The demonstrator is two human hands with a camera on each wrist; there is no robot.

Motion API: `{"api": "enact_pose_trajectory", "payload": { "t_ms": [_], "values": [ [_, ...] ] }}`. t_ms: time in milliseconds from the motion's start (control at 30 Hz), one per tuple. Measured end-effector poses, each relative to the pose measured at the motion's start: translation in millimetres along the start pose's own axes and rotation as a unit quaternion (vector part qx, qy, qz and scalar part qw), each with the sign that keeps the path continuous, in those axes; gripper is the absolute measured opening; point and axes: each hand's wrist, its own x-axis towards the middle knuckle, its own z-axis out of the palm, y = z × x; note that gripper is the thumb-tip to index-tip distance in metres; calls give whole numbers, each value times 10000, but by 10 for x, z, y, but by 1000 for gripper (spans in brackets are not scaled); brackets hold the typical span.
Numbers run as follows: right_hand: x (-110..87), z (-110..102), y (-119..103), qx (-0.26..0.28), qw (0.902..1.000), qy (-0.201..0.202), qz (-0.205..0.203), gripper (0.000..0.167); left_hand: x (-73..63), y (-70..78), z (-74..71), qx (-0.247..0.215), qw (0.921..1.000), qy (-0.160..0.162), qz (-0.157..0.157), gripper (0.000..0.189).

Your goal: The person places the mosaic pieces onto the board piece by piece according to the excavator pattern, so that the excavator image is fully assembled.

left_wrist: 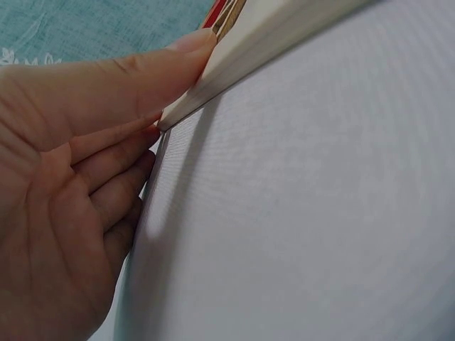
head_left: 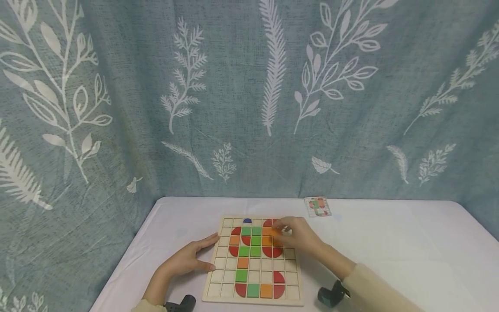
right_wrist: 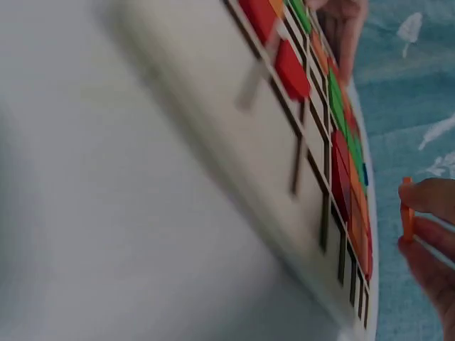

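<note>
A pale wooden grid board (head_left: 253, 297) lies on the table, with green, orange and red tiles in some squares. My right hand (head_left: 302, 236) is over its upper right part and pinches an orange square tile (right_wrist: 407, 209) between thumb and fingers; in the right wrist view the tile stands on edge, apart from the board. Below the fingers are orange squares and red rounded tiles (head_left: 273, 252). My left hand (head_left: 189, 258) lies at the board's left side, fingers stretched and thumb spread, with the thumb (left_wrist: 163, 71) touching the board's edge in the left wrist view.
A small card (head_left: 317, 206) printted with a coloured tile pattern lies near the table's back edge. A blue half-round tile (head_left: 247, 221) sits in the board's top row. Behind the white table (head_left: 390, 247) hangs a blue-green curtain (head_left: 241, 108) with white leaf prints.
</note>
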Motion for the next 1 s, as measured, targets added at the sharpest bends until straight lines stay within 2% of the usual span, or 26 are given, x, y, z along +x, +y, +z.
{"api": "enact_pose_trajectory", "payload": {
  "t_ms": [167,367,733,867,1000],
  "values": [
    [371,137,46,-246,9996,-141,-3,15,6,-5,16,9,10000,12,-63,87],
    [590,259,93,-465,9985,-290,-28,13,8,-7,12,37,9999,54,-80,88],
    [669,289,41,-471,9970,-573,240,12,3,-1,-3,102,9999,53,-62,88],
    [649,267,32,-538,9957,-756,-17,14,6,-1,2,92,9999,32,-30,88],
    [618,265,42,-779,9911,-943,-518,19,1,-18,7,97,9999,34,-51,88]
  ]
}}
